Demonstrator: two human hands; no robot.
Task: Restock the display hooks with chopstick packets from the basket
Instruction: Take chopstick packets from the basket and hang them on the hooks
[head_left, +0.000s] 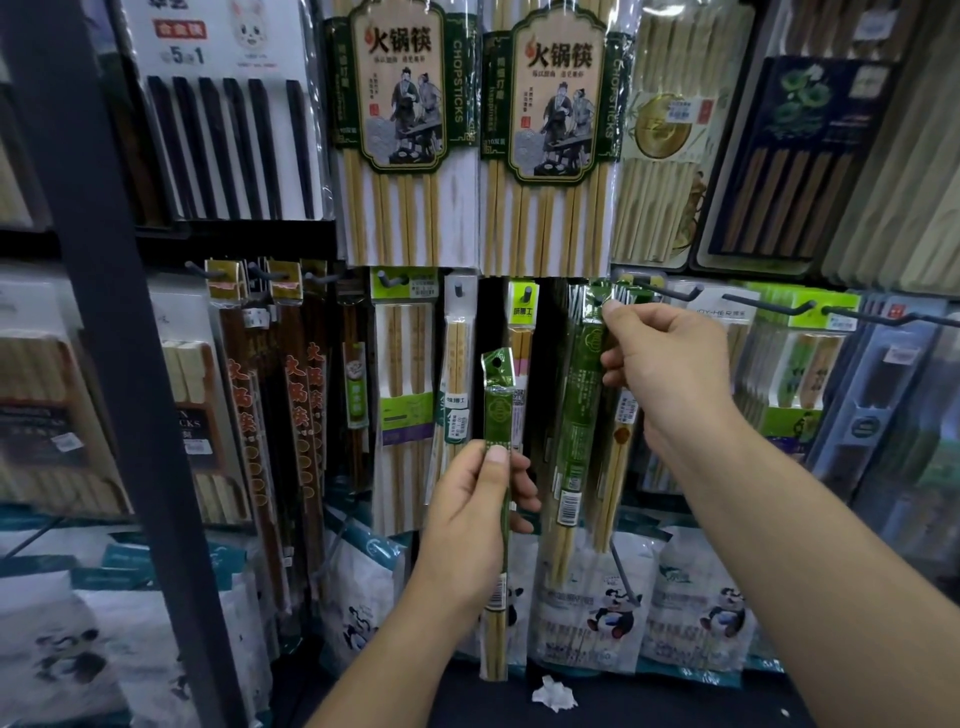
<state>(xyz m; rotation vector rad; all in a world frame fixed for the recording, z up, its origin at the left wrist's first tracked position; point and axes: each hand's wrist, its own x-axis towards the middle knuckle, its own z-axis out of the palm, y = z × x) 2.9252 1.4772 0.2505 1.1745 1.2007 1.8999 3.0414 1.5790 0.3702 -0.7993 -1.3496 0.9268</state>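
You are partway through the restock: your right hand (670, 364) is up at the dark wire display hook (670, 290), thumb and forefinger pinched on the glossy green header of a long green-sleeved bamboo chopstick packet (581, 400), the other fingers loosely curled behind it. Whether its hang hole is fully threaded onto the wire cannot be told from here, because your fingertips cover that spot. Just behind it at least one more packet of the same kind seems to hang already, so this hook looks partly filled. Your left hand (475, 504) holds the next narrow green-wrapped chopstick packet (497, 410) in front of the shelf, thumb pressed flat on its face and fingers wrapped round the back, gripping near the middle. That one is not yet hung. Its long axis runs close to vertical, the punched green header pointing up and the bare pale bamboo ends pointing down toward the dark shelf, so it is already oriented for hanging and, I judge, needs only lifting and shifting toward the hook. The basket is out of view, so how many packets remain cannot be said.
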